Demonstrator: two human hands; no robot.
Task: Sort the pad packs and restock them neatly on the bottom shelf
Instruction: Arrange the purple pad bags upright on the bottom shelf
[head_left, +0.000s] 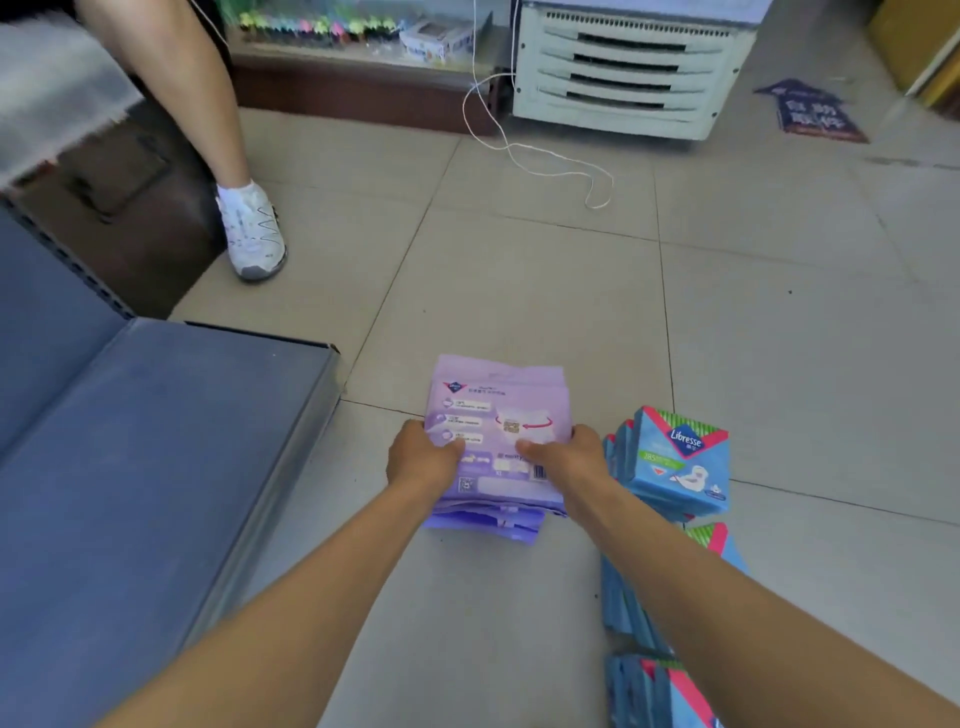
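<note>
A stack of purple pad packs (498, 410) lies on the tiled floor in front of me. My left hand (421, 457) grips its left edge, thumb on the top pack. My right hand (563, 457) grips the right edge the same way. Just right of the stack stand blue Libresse pad packs (675, 462) on edge, with more blue packs (644, 686) in a row toward me. The bottom shelf (145, 467), a bare blue-grey metal board, lies at floor level on the left.
Another person's leg and white shoe (252, 228) stand at the upper left by the shelf end. A white cable (545, 161) loops across the floor ahead. A white cooler grille (623, 73) and a floor sticker (815, 111) are at the back.
</note>
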